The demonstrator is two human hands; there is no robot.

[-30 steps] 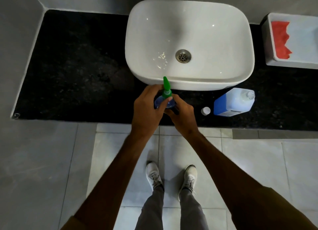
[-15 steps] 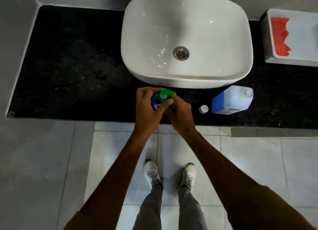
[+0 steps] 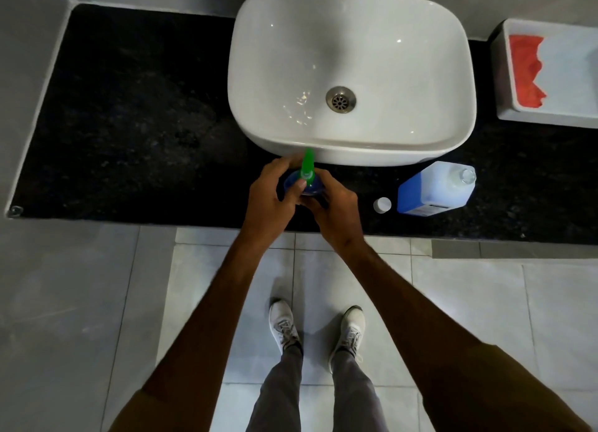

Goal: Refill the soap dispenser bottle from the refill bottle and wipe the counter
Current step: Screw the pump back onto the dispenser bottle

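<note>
Counter [image 3: 129, 108]: black, basin at back edge.
Hands: I see left hand [image 3: 270, 198] turning green pump [image 3: 306, 169]; right hand [image 3: 336, 210] clamping dispenser bottle [image 3: 312, 189].
Next: I judge wiping follows.

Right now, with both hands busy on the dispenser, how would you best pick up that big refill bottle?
Grip the refill bottle across its flat sides, coming from above with the right hand. It stands uncapped, its white cap on the counter beside it, so keep it upright.
</note>
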